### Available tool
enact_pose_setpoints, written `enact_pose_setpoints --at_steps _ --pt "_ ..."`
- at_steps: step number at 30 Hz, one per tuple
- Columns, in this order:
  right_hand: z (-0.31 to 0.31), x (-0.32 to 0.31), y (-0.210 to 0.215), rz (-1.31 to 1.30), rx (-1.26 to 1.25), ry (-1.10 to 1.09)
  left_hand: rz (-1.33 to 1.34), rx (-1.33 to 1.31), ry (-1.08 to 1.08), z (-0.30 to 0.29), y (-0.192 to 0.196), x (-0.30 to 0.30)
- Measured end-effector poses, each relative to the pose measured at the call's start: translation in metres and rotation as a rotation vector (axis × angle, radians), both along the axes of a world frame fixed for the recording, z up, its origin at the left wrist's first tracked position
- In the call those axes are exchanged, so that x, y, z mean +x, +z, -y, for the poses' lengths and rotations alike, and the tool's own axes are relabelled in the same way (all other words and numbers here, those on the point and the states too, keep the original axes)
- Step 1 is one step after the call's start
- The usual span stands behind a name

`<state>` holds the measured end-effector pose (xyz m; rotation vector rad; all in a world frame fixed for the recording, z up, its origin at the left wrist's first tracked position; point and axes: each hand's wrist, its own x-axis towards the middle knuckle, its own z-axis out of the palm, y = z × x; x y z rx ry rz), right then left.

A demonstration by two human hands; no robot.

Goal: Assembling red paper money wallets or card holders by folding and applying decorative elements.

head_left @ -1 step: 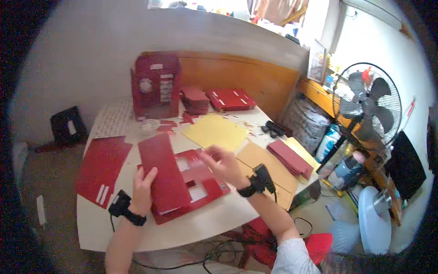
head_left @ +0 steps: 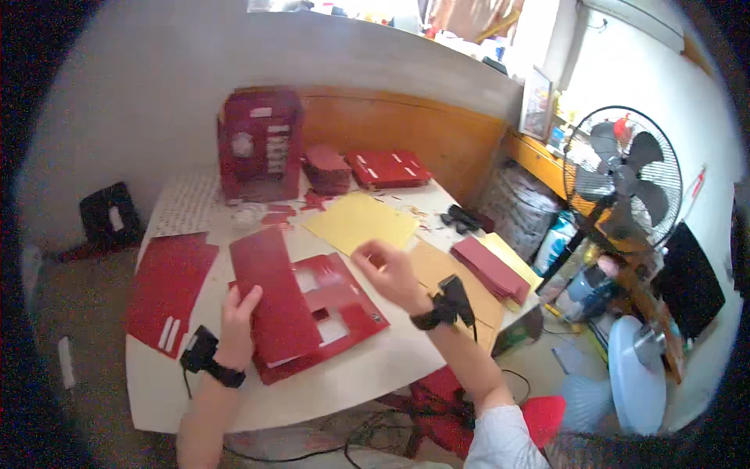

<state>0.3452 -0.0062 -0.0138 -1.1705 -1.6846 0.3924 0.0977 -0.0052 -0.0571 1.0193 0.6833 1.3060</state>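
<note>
My left hand (head_left: 237,322) holds the lower left edge of a long dark red card panel (head_left: 273,301), which lies slantwise over a red card sheet with square cut-outs (head_left: 344,301) on the white table (head_left: 328,387). Blurred, my right hand (head_left: 391,273) hovers just above the right corner of the cut-out sheet and a brown card (head_left: 437,266); its fingers are loosely apart and I see nothing in them. Both wrists wear black bands with small devices.
Another red panel (head_left: 168,285) lies at the left. A yellow sheet (head_left: 361,221), a red box-like card model (head_left: 260,144), stacks of red pieces (head_left: 388,170) and folded red cards (head_left: 491,268) sit further back and right. A standing fan (head_left: 623,176) is beside the table.
</note>
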Motion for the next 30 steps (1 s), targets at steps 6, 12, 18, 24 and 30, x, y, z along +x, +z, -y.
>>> enact_pose_setpoints --at_steps 6,12,18,24,30 --pt "-0.024 0.169 -0.034 0.592 0.186 -0.578 0.058 -0.056 -0.025 -0.003 0.000 0.005" --pt "0.008 0.214 -0.039 0.834 -0.334 -0.860 -0.003 -0.019 -0.019 0.000 -0.003 0.001" --pt "0.003 0.235 -0.052 0.921 -0.281 -0.924 -0.004 -0.016 -0.007 -0.005 -0.009 -0.001" --pt "0.006 0.217 -0.028 0.841 -0.457 -0.815 0.005 -0.015 -0.012 -0.005 -0.008 0.000" --pt "0.011 0.220 -0.021 0.931 -0.393 -0.729 0.006 -0.009 -0.060 -0.006 -0.007 0.002"
